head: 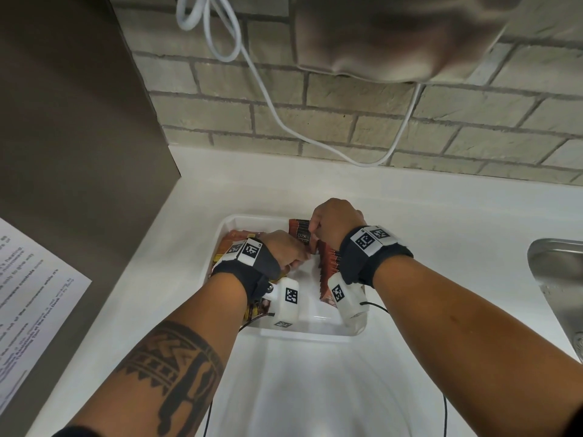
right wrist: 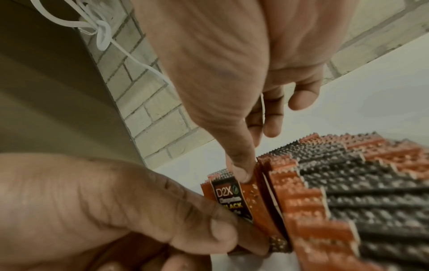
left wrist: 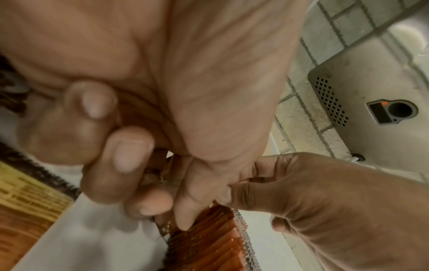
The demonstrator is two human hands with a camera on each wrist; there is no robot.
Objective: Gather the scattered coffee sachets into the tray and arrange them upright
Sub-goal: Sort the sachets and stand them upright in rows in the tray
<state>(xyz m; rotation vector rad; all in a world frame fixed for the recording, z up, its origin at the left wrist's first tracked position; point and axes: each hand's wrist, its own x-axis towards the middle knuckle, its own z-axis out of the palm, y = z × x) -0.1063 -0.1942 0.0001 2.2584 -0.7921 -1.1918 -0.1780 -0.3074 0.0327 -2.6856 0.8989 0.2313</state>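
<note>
D2X sachet (right wrist: 228, 199) upright inside the tray (head: 299, 337), pinched at its top edge by the right grip (head: 337, 219), thumb in front, fingers curled behind. Lower down the same packet, left grip (head: 284, 250) curled round it, thumb pressing its face toward the row. Immediately on the right grip's palm side, touching the held packet: row of upright sachets (right wrist: 325, 183), serrated tops in orange and black, packed face to face. On the far side of the left grip, loose sachets (head: 227, 247) lying flat in the tray, not yet stood up.

Likely trouble: too hard a push from the left thumb, and a domino lean through the whole row. Too early a release at the top, and a forward flop into the tray's bare middle, since nothing braces the open side. Possible snagging of serrated edges while sliding in, lifting a neighbour out of line. Also a wrist unit brushing the row's near end.

Legible print: "D2X" in white on the black label, "BLACK" in yellow lower down; word between them too blurred to read. Yellow panel with dark text on a flat sachet under the left grip, illegible. Printed sheet (head: 34, 294) on the surface well off to the left grip's outer side, too skewed to read.
</note>
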